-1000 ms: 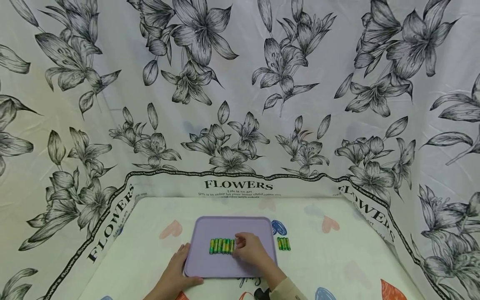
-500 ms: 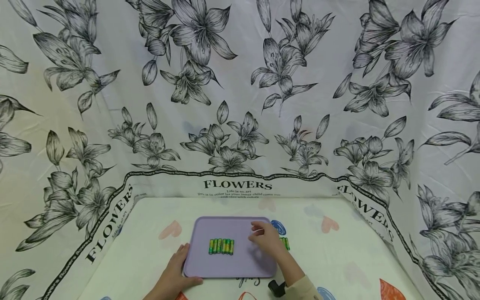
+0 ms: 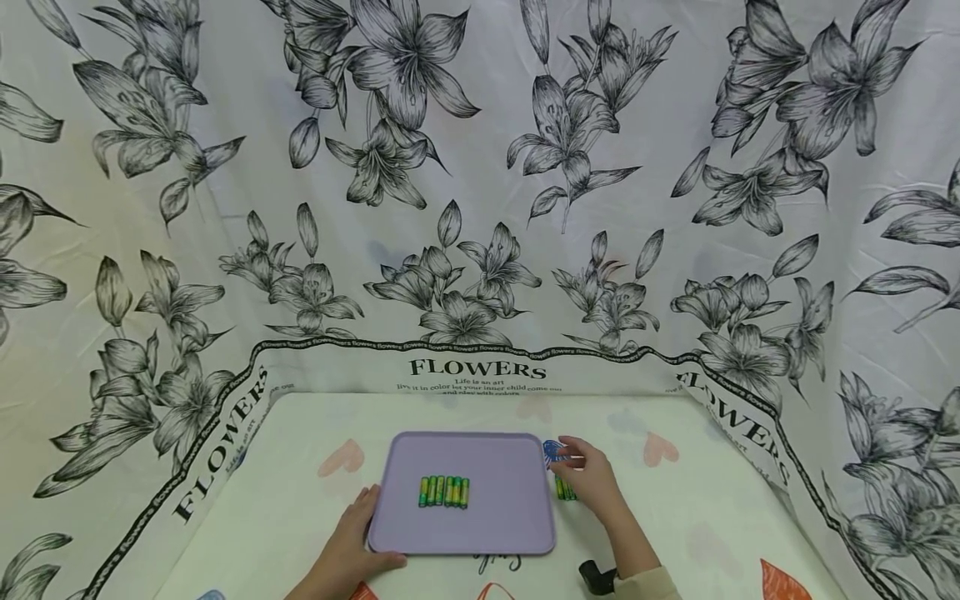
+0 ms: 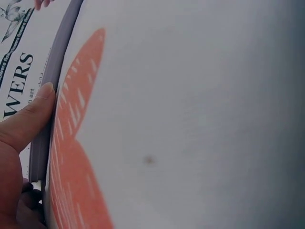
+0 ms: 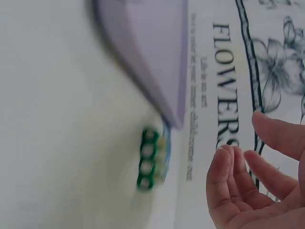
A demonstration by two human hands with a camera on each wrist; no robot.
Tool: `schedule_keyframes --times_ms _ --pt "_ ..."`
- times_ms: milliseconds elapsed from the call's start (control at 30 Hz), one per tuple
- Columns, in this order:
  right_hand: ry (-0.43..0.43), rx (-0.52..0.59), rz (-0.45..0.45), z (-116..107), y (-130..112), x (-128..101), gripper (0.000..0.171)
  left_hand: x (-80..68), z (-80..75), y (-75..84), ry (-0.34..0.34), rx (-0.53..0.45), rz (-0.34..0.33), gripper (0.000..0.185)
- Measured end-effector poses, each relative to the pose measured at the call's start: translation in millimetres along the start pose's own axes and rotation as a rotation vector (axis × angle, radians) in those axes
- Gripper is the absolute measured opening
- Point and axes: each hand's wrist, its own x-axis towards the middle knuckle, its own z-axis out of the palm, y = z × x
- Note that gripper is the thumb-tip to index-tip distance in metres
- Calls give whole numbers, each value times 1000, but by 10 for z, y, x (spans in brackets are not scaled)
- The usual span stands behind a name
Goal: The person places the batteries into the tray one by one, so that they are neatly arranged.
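Note:
A lilac tray (image 3: 510, 500) lies on the cloth, with a row of several green-and-yellow batteries (image 3: 444, 492) side by side on it. My left hand (image 3: 348, 533) holds the tray's near left corner, its fingers along the left side and its thumb against the near rim (image 4: 50, 90). Just right of the tray stands a second, smaller row of batteries (image 5: 147, 160), partly hidden from the head camera. Over that row hovers my right hand (image 3: 592, 479), fingers loosely bent and apart from the thumb, holding nothing; the right wrist view shows a gap between hand (image 5: 257, 191) and batteries.
A pale tablecloth (image 3: 697, 500) printed with hearts and leaves covers the table. Behind it and along both sides hangs a flower-printed curtain (image 3: 480, 292). A black wrist camera (image 3: 596, 577) sits at my right wrist.
My right hand has left the row on the tray and moved right, past the tray's edge, to above the loose batteries. The left hand and tray have stayed put.

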Motion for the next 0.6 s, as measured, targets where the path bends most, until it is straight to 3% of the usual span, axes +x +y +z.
schedule_keyframes --times_ms 167,333,600 --pt "4 -26 81 -197 171 -28 57 4 -4 2 1 4 8 134" --pt "-60 -66 155 -278 288 -48 70 3 -11 0 3 4 16 133" --pt "-169 -262 157 -282 353 -52 76 -9 -2 10 1 4 -4 135"
